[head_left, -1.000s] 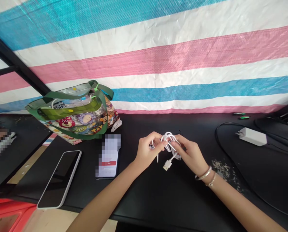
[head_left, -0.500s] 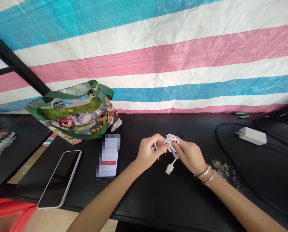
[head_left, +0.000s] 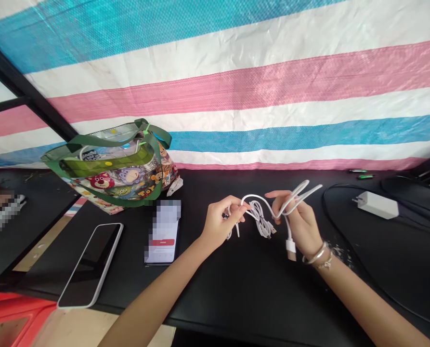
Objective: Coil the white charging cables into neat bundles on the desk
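In the head view, the left hand (head_left: 218, 224) had its fingers pinched on a white cable (head_left: 255, 195), which arched across above the worktop (head_left: 243, 284) to the right hand (head_left: 304, 226). The right fingers were clamped on its loops — the plug (head_left: 291, 250) dangled below them. A bundled cord (head_left: 262, 221) lay between the hands. A lit phone (head_left: 162, 242) lay left of the left hand, just in front of a patterned bag (head_left: 123, 178); a white charger (head_left: 378, 205) lay right of the right hand.
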A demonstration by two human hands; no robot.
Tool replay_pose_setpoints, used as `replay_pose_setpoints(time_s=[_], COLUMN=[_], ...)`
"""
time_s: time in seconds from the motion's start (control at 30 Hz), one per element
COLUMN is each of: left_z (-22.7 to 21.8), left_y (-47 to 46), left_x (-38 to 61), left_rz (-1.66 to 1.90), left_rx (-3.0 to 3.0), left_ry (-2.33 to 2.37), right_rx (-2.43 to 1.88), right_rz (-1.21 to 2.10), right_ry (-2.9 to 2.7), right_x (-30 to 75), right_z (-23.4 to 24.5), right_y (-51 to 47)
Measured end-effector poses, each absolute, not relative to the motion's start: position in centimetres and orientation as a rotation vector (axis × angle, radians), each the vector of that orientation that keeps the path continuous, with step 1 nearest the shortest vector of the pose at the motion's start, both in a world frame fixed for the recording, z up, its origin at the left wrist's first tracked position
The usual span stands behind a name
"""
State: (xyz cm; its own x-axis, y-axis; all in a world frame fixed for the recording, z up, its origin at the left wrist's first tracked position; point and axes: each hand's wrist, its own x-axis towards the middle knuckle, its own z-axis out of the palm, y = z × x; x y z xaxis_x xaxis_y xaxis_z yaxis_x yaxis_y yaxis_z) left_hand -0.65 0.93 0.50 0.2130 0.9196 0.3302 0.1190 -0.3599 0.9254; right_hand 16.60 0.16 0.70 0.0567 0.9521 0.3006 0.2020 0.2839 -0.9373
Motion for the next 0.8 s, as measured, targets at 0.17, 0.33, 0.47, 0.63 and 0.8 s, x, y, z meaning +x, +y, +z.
replay_pose_setpoints(time_s=[0.17, 0.33, 0.47, 0.63, 0.8], left_z=[0.7, 0.7, 0.5, 0.4, 0.5], left_y=[0.9, 0.9, 0.9, 0.8, 0.8], left_x=[-0.5, -0.5, -0.4, -0.4, -0.5], left_rz=[1.232, 1.277, 1.285, 1.204, 1.185], left_rx=[1.747, 1.814, 1.830, 1.837, 1.824], left_ry=[1.007, 0.977, 0.952, 0.948, 0.882], right_rx=[-1.171, -1.082, -1.113, -1.141, -1.129], right_rz=[0.751, 0.729, 0.715, 0.676, 0.605], right_ry=[-1.615, -1.749, -1.847, -1.924, -2.008], right_x=[16.2, 15.8, 15.6, 15.5, 15.6], right_z=[0.2, -0.2, -0.3, -0.2, -0.5], right_y=[0.2, 0.1, 0.1, 0.0, 0.1])
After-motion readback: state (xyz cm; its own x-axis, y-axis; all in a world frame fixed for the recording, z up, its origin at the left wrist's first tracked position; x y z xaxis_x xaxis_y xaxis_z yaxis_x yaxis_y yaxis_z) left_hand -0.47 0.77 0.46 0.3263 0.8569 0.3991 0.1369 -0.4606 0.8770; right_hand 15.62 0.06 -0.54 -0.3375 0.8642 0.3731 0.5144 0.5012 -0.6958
